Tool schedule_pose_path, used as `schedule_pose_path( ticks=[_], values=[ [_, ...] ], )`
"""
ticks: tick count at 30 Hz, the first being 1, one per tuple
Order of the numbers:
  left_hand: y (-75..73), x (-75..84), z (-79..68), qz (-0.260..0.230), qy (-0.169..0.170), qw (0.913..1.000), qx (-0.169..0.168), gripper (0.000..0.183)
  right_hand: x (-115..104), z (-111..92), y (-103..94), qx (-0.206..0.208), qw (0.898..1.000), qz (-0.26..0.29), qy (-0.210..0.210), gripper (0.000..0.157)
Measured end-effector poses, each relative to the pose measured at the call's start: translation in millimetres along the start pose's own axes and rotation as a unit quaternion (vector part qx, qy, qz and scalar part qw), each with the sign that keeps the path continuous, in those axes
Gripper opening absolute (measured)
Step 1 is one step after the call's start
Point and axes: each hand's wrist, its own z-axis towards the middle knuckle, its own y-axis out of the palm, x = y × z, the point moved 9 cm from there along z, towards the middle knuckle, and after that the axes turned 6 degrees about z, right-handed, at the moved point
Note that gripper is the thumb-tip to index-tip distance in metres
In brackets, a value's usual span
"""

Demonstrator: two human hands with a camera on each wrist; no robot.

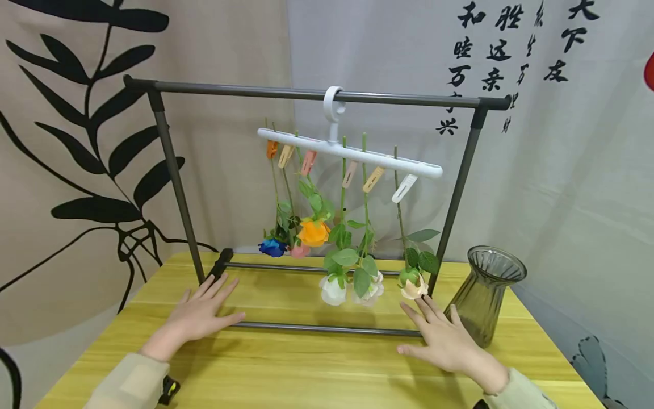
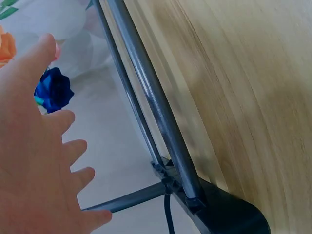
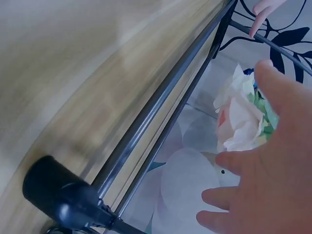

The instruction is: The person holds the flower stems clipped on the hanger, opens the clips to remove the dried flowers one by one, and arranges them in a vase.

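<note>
A dark metal rack stands on the table, and from its top bar a white clip hanger hangs by its hook. Several flowers dangle heads down from the hanger's coloured clips, among them a blue rose, an orange rose, a white rose and a cream rose. My left hand, fingers spread, is near the rack's left foot and holds nothing. At the rack's right side my right hand is likewise spread and bare, its fingertips just below the cream rose.
Right of the rack is a ribbed glass vase, partly behind my right hand. The yellow wooden table extends in front of the rack's lower bar. Behind hangs a printed curtain with leaves and lettering.
</note>
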Motion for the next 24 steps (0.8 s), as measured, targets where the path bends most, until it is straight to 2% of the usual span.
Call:
schedule_pose_path(
  ticks=[7,13,17,24],
  values=[
    [-1.3,1.0,1.9,0.003,0.006,1.0000,0.003,0.092,-16.4,-7.0,0.2,-0.022,1.000,0.011,-0.008,0.087],
    [-6.6,1.3,2.8,0.001,0.009,0.9998,0.015,0.088,-49.2,-16.0,-5.0,-0.030,0.998,0.011,-0.050,0.088],
    [-9.9,1.3,4.8,-0.007,0.011,0.9997,0.022,0.087,-79.9,-23.6,-10.6,-0.042,0.994,0.000,-0.105,0.087],
    [-28.9,7.1,20.0,-0.020,0.029,0.9955,0.088,0.085,-142.3,-27.4,-25.2,-0.062,0.972,0.016,-0.226,0.078]
  ],
)
